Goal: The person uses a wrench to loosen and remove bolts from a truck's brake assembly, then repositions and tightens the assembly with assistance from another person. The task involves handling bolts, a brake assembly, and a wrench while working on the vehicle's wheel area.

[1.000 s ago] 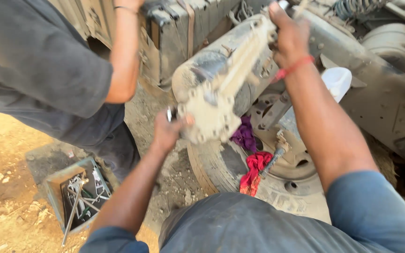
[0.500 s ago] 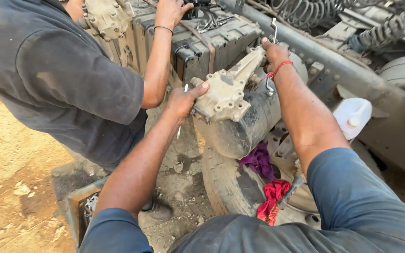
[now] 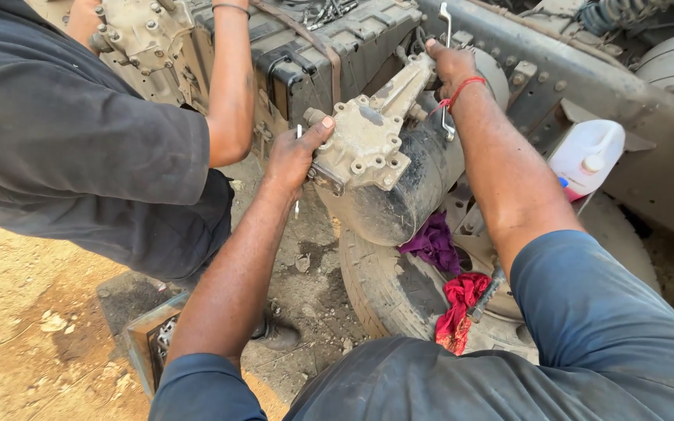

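Observation:
A dirty, pale metal casting with a bolted flange and a long neck lies on top of a black cylindrical tank. My left hand grips the casting's flange end, with a thin silver tool held against the palm. At the far end of the neck, my right hand, wearing a red wrist thread, is closed on the casting. A silver spanner stands up beside that hand; whether the hand holds it is unclear.
A co-worker in a dark shirt stands close on the left with both hands on another casting. Below the tank are a tyre, a purple rag and a red rag. A white jug sits right; an open toolbox is on the dirt.
The casting has swung from tilted high to lying flatter on the tank, both my hands staying on it. My view has lifted toward the truck frame.

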